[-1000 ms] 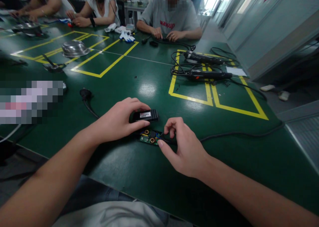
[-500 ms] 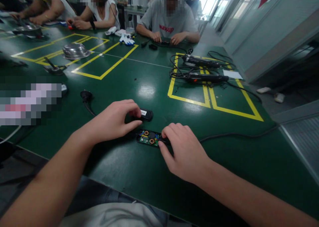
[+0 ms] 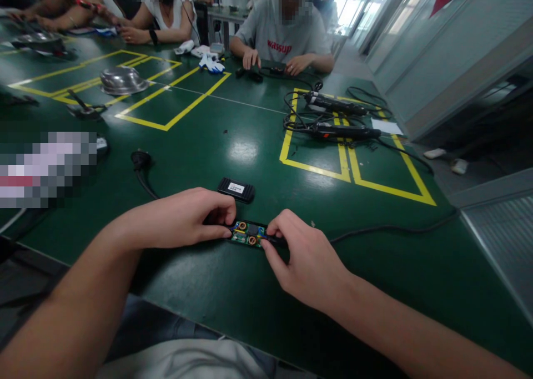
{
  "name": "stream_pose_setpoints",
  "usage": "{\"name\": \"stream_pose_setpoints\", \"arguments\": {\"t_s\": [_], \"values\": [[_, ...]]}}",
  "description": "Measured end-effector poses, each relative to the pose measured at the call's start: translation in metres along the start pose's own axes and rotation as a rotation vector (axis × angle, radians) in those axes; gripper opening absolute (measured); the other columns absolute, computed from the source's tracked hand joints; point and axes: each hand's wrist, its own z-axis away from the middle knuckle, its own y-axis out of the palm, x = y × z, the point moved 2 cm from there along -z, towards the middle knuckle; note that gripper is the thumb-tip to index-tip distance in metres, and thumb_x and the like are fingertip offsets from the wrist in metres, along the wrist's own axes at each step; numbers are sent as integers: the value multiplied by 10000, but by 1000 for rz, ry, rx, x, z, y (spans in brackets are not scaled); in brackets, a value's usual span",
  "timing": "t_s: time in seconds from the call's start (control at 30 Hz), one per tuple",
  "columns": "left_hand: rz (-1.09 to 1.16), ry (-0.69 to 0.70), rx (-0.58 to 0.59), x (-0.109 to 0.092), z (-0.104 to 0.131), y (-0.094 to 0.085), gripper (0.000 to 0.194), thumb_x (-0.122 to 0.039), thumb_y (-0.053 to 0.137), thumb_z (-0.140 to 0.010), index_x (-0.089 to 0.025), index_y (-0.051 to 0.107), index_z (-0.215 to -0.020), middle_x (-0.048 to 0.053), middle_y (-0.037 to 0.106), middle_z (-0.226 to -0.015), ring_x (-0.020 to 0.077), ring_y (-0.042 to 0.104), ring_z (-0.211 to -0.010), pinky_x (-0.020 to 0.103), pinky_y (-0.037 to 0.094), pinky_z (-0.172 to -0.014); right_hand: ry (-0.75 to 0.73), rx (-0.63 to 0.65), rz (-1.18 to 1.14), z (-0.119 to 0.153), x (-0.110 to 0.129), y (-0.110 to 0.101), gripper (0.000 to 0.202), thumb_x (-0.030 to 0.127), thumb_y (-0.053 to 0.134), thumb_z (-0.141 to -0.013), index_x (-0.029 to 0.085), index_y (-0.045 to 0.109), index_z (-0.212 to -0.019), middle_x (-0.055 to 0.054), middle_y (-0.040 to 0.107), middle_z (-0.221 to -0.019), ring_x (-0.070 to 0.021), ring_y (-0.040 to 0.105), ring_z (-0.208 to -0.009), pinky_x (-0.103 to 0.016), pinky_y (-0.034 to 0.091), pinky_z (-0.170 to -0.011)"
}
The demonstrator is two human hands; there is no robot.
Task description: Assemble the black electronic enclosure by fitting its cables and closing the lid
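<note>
A green circuit board (image 3: 249, 233) with copper coils and coloured wires sits in a shallow black case on the table in front of me. My left hand (image 3: 204, 218) pinches the case's left end between thumb and fingers. At the opposite end, my right hand (image 3: 302, 251) is closed, thumb below and fingers above, where a black cable (image 3: 395, 227) enters. Just beyond the case lies its black ribbed cover (image 3: 236, 189) with a white label, touched by neither hand. My fingertips hide both ends of the case.
A black power plug (image 3: 140, 160) lies to the left. Two electric screwdrivers (image 3: 345, 130) with looped cords rest inside yellow tape at the right. A metal bowl (image 3: 122, 81) and white-and-blue gloves (image 3: 211, 64) are farther back. Across the table a co-worker (image 3: 278, 38) handles dark parts.
My left hand has come from the cover down to the case's left end, leaving the cover lying free. My right hand stays at the right end. The opposite co-worker's hand has shifted towards nearby dark parts.
</note>
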Motion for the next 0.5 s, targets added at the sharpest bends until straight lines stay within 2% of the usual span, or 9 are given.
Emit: {"name": "stream_pose_setpoints", "arguments": {"t_s": [0.13, 0.3, 0.5], "values": [[76, -5, -21, -2, 2, -2, 245, -451, 646, -991, -216, 676, -925, -21, 678, -808, 148, 586, -695, 240, 427, -627, -17, -41, -43, -1, 0, -3, 41, 221, 551, -1018, 243, 554, -984, -22, 664, -886, -187, 653, -720, -317, 446, -640], [77, 4, -6, -2, 2, -4, 222, -394, 611, -984, -209, 662, -872, -11, 685, -796, 153, 599, -700, 248, 449, -651, -28, -46, -52, -1, -3, -5, 159, 179, 494, -1045, 251, 511, -904, 18, 604, -785, -149, 542, -603, -313, 387, -608], [42, 31, -38, 1, 1, -4, 173, -339, 644, -958, -205, 699, -865, -1, 731, -832, 153, 649, -732, 245, 468, -675, -98, -89, 101, -3, -3, -2, 215, 159, 509, -1021, 255, 476, -832, -20, 588, -770, -216, 548, -751, -366, 348, -691]]}}
